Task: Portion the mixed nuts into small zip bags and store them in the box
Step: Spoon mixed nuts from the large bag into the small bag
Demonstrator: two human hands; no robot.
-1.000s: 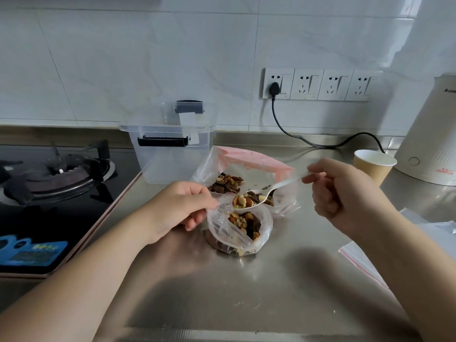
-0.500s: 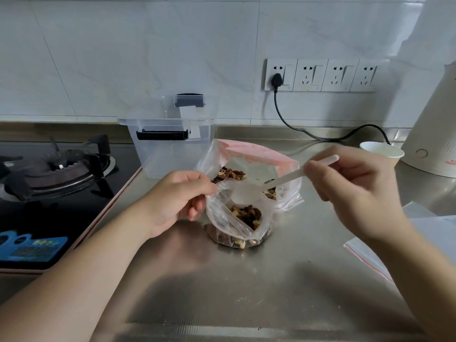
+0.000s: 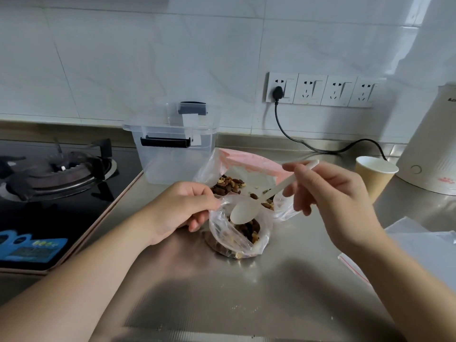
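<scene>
Two hands work mid-counter: the left hand (image 3: 177, 213) pinches the small zip bag (image 3: 240, 233) open, the right hand (image 3: 328, 201) holds a tipped white spoon (image 3: 246, 212) over it. Keeping the rim wide should prevent spills; the box (image 3: 172, 154) waits at the back edge.

You face a white tiled wall (image 3: 148, 58) with a row of sockets (image 3: 320, 91) – one holds a black plug (image 3: 278, 91). Under your hands runs a steel counter (image 3: 246, 292); a black gas hob (image 3: 49, 193) sits beyond your left hand – soft daylight glints off the steel.
</scene>
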